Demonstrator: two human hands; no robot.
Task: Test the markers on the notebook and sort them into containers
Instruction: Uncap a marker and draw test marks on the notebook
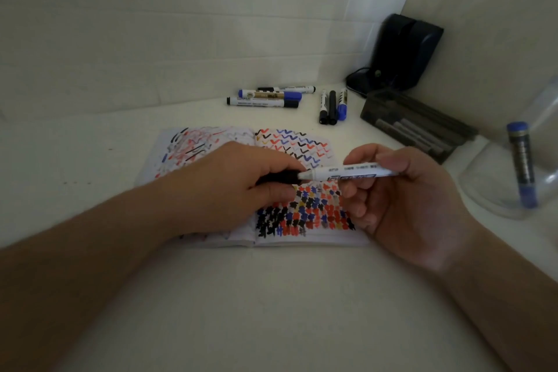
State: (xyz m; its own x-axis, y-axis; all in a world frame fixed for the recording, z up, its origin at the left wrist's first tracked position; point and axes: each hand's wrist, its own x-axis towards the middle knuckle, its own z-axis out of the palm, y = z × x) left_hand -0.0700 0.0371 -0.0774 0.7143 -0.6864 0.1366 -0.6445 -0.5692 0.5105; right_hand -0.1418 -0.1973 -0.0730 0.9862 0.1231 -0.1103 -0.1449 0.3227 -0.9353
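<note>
Marker (353, 174): light, stiff, slick | your right hand (404, 205) pinches barrel, left hand (241, 187) grips black cap (279, 177) | hold mid-barrel, pull straight.

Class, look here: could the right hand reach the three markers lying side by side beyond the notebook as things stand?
Probably not yet: the right hand grips a white marker, though the table toward the three markers lies open.

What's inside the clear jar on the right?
One blue-capped marker stands inside the clear jar, cap down, leaning slightly. The frame edge cuts off the jar's right side, so more there can't be ruled out.
</note>
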